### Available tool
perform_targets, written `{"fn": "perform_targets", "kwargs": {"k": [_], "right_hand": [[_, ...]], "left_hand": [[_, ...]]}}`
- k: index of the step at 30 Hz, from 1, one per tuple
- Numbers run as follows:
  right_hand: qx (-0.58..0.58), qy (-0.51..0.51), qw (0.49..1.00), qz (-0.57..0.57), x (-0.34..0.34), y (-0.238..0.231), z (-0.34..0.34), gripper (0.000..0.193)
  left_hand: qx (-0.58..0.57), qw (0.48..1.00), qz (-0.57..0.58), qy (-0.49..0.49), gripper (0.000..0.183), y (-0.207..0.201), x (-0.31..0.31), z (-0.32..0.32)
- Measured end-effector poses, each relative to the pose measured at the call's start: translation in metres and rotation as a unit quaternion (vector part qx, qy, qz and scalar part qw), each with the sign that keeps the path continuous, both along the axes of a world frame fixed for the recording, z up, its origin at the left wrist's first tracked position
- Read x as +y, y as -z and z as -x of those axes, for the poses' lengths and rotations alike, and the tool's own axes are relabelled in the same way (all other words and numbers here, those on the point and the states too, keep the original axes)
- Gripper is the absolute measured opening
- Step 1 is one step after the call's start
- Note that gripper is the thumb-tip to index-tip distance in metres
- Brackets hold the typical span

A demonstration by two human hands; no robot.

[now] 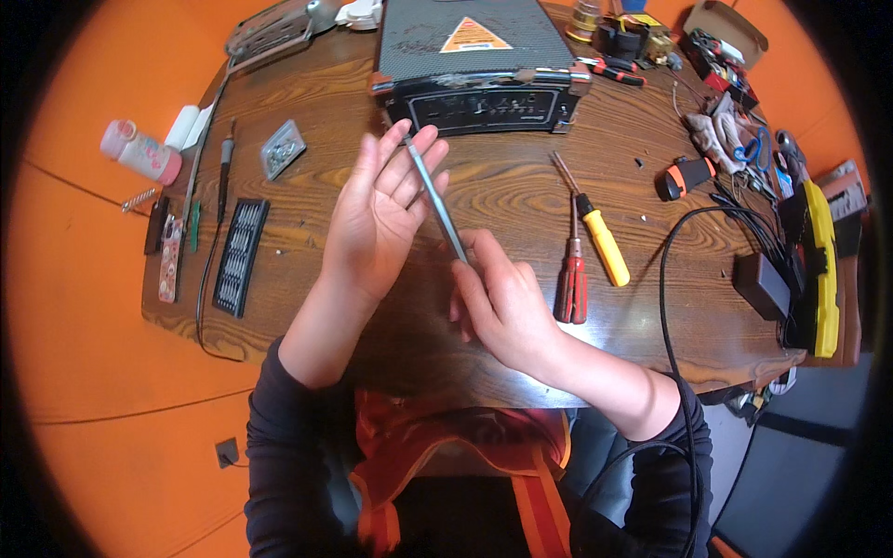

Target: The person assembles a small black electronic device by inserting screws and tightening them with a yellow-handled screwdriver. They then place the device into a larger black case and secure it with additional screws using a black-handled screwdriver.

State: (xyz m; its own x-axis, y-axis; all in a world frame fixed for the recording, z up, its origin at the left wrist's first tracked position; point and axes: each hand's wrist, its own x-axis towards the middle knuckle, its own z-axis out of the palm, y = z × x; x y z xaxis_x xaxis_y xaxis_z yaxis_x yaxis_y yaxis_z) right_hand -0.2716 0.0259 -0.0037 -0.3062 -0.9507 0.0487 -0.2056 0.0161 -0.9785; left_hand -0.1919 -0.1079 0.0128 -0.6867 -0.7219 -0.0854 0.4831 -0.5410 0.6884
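My right hand point(502, 302) pinches the near end of a slim grey metal rod point(433, 191). The rod slants up and left over the table, and its far end lies across the fingers of my left hand point(379, 200). That hand is open, palm up, with its fingers spread. Whether its fingertips bear any of the rod's weight I cannot tell. Just beyond my hands stands a black amplifier point(479, 110) with a worn grille and a row of controls. Right of my right hand lie a red-handled screwdriver point(573, 288) and a yellow-handled screwdriver point(605, 244).
On the left are a case of screwdriver bits point(241, 256), a soldering iron point(224, 177), a clear box of screws point(282, 149) and a pink bottle point(139, 153). A black cable point(663, 307) loops along the right, near a yellow case point(822, 270) and an orange-black tool point(686, 177).
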Motion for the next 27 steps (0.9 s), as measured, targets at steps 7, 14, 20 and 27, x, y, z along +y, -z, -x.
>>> {"fn": "perform_targets", "kwargs": {"k": [7,14,20,27], "right_hand": [[-0.233,0.082,0.968,-0.049,-0.007,-0.004,0.025,0.015],[-0.293,0.108,0.948,-0.054,-0.009,-0.002,0.030,0.015],[-0.302,0.124,0.944,-0.041,-0.008,-0.003,0.033,0.016],[-0.301,0.145,0.943,-0.013,-0.010,-0.002,0.041,0.018]], "left_hand": [[-0.042,0.997,0.026,0.065,0.057,0.015,0.016,0.034],[-0.067,0.990,0.125,0.020,0.052,0.023,0.023,0.027],[-0.059,0.991,0.120,0.029,0.053,0.024,0.026,0.025],[-0.060,0.990,0.120,0.039,0.054,0.024,0.028,0.023]]}}
